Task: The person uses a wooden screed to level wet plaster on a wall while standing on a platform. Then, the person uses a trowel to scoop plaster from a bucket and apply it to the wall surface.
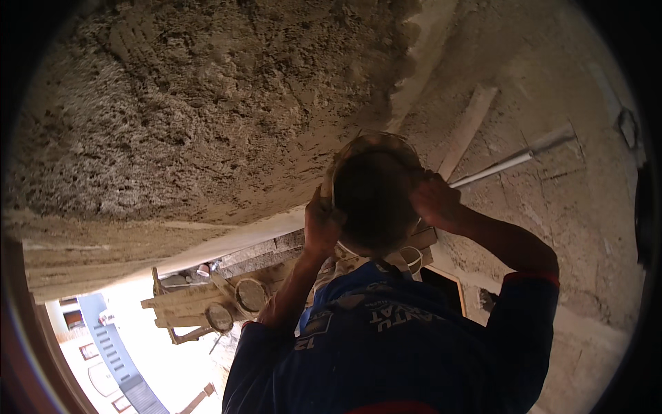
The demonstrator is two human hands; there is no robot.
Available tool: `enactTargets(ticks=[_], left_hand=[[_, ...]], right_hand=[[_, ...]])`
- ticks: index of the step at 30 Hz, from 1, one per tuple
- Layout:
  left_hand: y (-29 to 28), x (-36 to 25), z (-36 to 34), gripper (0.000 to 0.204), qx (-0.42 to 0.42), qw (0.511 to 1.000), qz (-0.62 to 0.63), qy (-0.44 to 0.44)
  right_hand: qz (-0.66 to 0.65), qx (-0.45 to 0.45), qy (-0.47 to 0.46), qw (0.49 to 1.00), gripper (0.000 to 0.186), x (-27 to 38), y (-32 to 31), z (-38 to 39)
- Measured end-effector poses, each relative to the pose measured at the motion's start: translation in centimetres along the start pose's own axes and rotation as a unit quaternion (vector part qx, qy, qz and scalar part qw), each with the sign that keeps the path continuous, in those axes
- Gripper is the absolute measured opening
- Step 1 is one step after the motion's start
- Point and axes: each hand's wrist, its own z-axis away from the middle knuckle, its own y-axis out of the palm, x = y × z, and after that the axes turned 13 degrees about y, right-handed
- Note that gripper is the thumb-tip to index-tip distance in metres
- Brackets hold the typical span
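A round, mortar-crusted bucket point(373, 203) with a dark, shadowed inside is held up in front of my chest, close to the rough wall. My left hand point(323, 224) is closed round its left rim, the thumb on the near side. On the opposite side my right hand point(436, 200) grips the rim with bent fingers. What the bucket contains is lost in shadow.
A coarse, freshly mortared wall point(207, 103) fills the upper left. Below it stands a plank platform point(186, 303) bearing two round containers point(252, 295). A wooden board point(470, 127) and a white pipe point(498, 168) lie to the right. Bright daylight enters lower left.
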Motion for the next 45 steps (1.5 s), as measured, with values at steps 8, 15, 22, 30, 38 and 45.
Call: enactTargets(ticks=[8, 15, 22, 30, 38, 45], left_hand=[[-4.5, 1.1, -1.4, 0.058, 0.103, 0.994, 0.016, 0.019], [-4.0, -0.6, -0.9, 0.058, 0.178, 0.983, -0.038, 0.036], [-3.4, 1.1, -0.4, 0.057, 0.161, 0.984, -0.069, 0.036], [0.4, -1.3, -0.1, 0.056, 0.199, 0.975, -0.086, 0.056], [3.0, 0.6, 1.3, 0.055, 0.181, 0.965, -0.191, 0.0], [-0.7, 3.1, 1.1, 0.057, 0.129, 0.99, -0.044, -0.038]], right_hand=[[0.045, 0.036, 0.123, 0.991, 0.05, 8.2, -1.5, 3.3], [0.077, -0.014, 0.156, 0.985, 0.049, 12.4, 1.0, 2.3], [0.025, 0.024, 0.177, 0.984, 0.039, 10.2, 1.0, 8.6], [-0.174, 0.105, 0.208, 0.957, 0.013, 7.2, 2.8, 7.7], [-0.463, -0.004, 0.204, 0.863, 0.037, 9.9, 15.4, 6.6], [-0.431, 0.055, 0.264, 0.861, 0.046, 8.7, 11.4, 7.7]])
